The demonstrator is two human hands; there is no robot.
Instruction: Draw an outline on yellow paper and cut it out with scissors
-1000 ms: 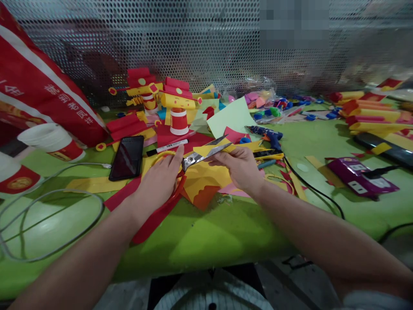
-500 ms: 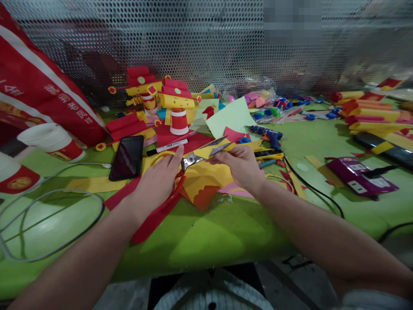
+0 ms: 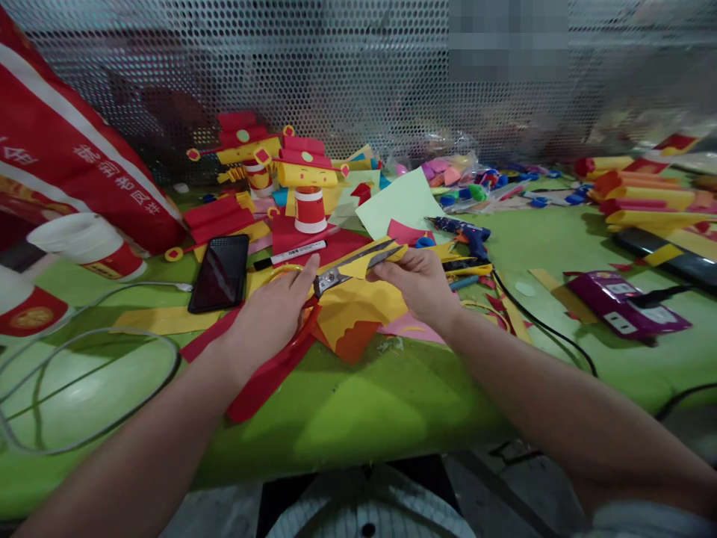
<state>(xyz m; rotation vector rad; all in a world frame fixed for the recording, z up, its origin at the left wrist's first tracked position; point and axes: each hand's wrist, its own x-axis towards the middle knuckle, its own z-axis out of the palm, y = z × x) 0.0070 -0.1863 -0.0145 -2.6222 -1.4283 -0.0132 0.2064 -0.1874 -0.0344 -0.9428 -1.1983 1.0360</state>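
Observation:
My left hand (image 3: 277, 306) is closed round the yellow and orange handles of a pair of scissors (image 3: 330, 279), whose metal blades point right and stand apart. Between thumb and fingers, my right hand (image 3: 423, 284) pinches a small piece of yellow paper (image 3: 358, 264) that lies between the blades. Beneath both hands are yellow sheets (image 3: 364, 302), an orange paper scrap (image 3: 358, 342) and a long red strip of paper (image 3: 266, 385). Just behind the scissors lies a white marker (image 3: 296, 252) with a black cap.
Left are a phone (image 3: 219, 273), paper cups (image 3: 92, 243), a cable and a large red bag (image 3: 84, 142). Paper-cup figures (image 3: 310, 205) stand behind. A glue gun (image 3: 464, 233) lies beyond my right hand, its black cord trailing right past a purple power strip (image 3: 627, 305).
The scissor blades have spread wider round the yellow paper, and the paper has turned slightly. Both hands stay in nearly the same place, each keeping its hold.

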